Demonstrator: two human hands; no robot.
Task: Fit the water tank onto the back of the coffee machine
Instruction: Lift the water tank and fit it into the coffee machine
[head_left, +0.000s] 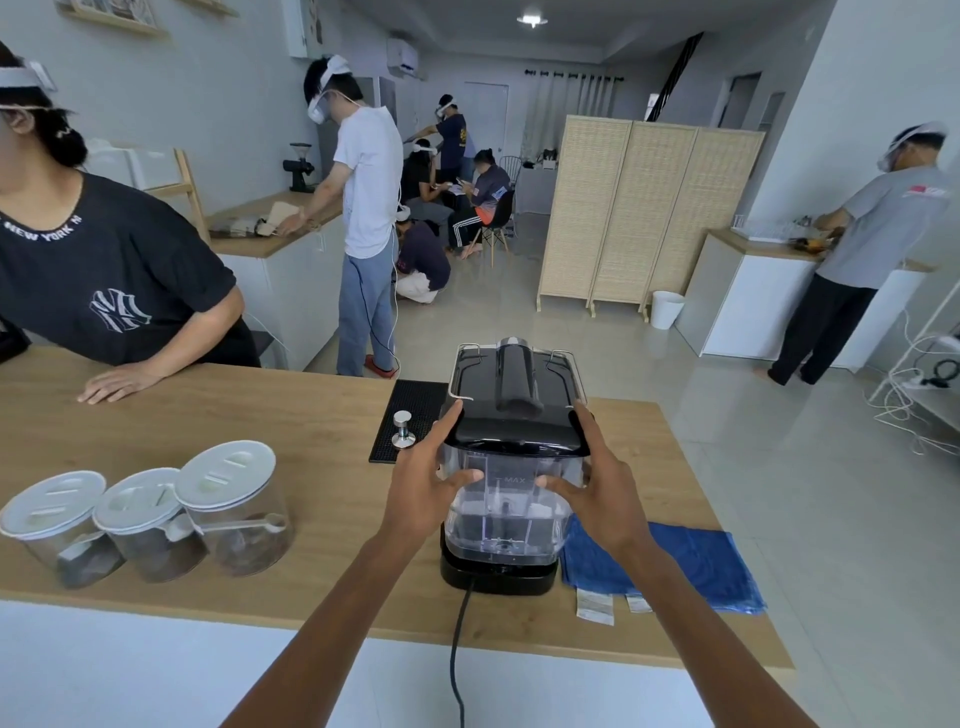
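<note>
The black coffee machine (514, 379) stands on the wooden counter with its back facing me. A clear water tank (506, 512) with a black lid and a MAX mark sits upright against the machine's back, over the black base. My left hand (434, 470) grips the tank's left side, thumb on the front wall. My right hand (597, 475) holds the right side the same way. The tank's lower end looks level with the base; whether it is fully seated I cannot tell.
Three lidded glass jars (150, 514) stand at the left. A steel tamper (402, 428) rests on a black mat (410, 415) beside the machine. A blue cloth (691, 564) lies to the right. The power cord (457, 644) runs toward me. Another person's hand (117, 384) rests on the counter's far left.
</note>
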